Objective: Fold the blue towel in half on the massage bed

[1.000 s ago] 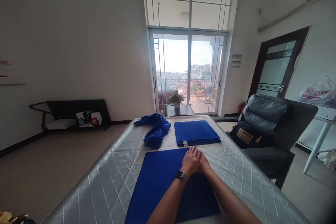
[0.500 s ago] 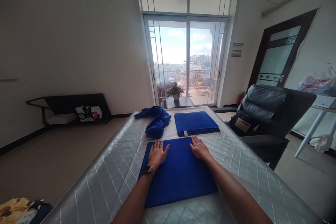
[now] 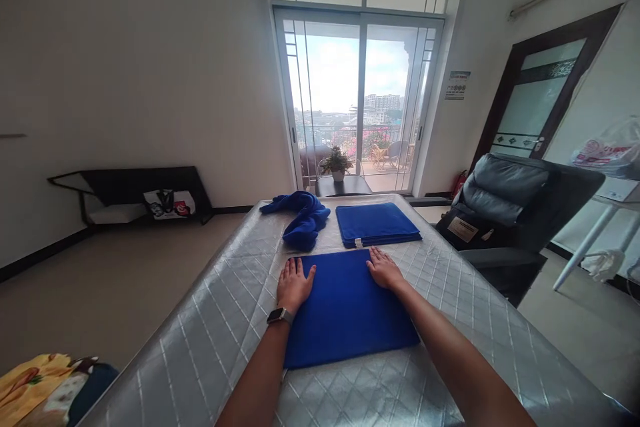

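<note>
A flat blue cloth (image 3: 345,313), rectangular and smooth, lies on the silver quilted table cover (image 3: 235,310) right before me. My left hand (image 3: 295,283) rests palm down on its far left corner, fingers stretched forward; a watch (image 3: 279,315) is on that wrist. On the far right corner lies my right hand (image 3: 385,268), also flat with fingers extended. Just beyond the cloth is a neat stack of folded blue cloths (image 3: 379,223) with a small white tag at its near edge. Left of that stack sits a crumpled blue cloth (image 3: 304,220).
A black armchair (image 3: 515,193) with a dark bag stands along the right side. Past the far edge are a chair with a potted plant (image 3: 337,163) and a sliding glass door. Colourful fabric (image 3: 45,387) lies low at the left. A black rack (image 3: 145,190) stands by the wall.
My left hand has slid left to the cloth's edge, and the cloth's left side looks drawn in. The right hand stays at the far right corner. The view has shifted slightly.
</note>
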The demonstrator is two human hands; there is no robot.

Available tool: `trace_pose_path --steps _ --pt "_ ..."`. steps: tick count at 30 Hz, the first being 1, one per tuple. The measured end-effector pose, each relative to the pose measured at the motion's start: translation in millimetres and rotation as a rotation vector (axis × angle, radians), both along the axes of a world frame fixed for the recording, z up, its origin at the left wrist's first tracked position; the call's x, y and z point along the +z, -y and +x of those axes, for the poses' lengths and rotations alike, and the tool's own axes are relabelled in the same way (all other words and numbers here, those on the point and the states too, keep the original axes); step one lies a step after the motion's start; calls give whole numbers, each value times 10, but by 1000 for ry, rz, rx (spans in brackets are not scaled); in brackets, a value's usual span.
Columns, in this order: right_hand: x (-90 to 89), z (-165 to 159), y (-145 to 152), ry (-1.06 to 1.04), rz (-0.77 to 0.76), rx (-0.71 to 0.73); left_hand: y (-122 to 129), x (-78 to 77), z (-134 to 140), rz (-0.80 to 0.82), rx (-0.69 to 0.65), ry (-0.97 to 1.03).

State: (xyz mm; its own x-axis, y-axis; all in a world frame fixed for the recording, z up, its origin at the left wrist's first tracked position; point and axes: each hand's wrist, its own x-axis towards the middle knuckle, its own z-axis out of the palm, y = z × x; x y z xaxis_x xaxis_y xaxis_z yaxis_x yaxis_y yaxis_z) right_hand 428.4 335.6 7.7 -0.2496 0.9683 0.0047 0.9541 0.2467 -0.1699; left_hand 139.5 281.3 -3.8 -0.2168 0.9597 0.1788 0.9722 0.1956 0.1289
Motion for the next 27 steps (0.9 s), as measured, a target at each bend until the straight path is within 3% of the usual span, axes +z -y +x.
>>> trace_pose_path --steps 6,11,16,21,25,27 --pt "111 -30 115 7 72 -2 21 23 3 -10 6 9" --pt "176 -27 392 17 157 11 43 60 17 -3 -6 10" --pt "66 -6 648 -9 47 -25 43 41 32 0 -5 -25" --pt "20 -4 705 -25 -12 -45 75 39 -61 15 13 -38" --pt "51 -10 707 -47 -22 -43 116 152 -200 86 67 -48" --pt "61 -14 711 -69 -29 -45 160 227 -121 188 7 -26"
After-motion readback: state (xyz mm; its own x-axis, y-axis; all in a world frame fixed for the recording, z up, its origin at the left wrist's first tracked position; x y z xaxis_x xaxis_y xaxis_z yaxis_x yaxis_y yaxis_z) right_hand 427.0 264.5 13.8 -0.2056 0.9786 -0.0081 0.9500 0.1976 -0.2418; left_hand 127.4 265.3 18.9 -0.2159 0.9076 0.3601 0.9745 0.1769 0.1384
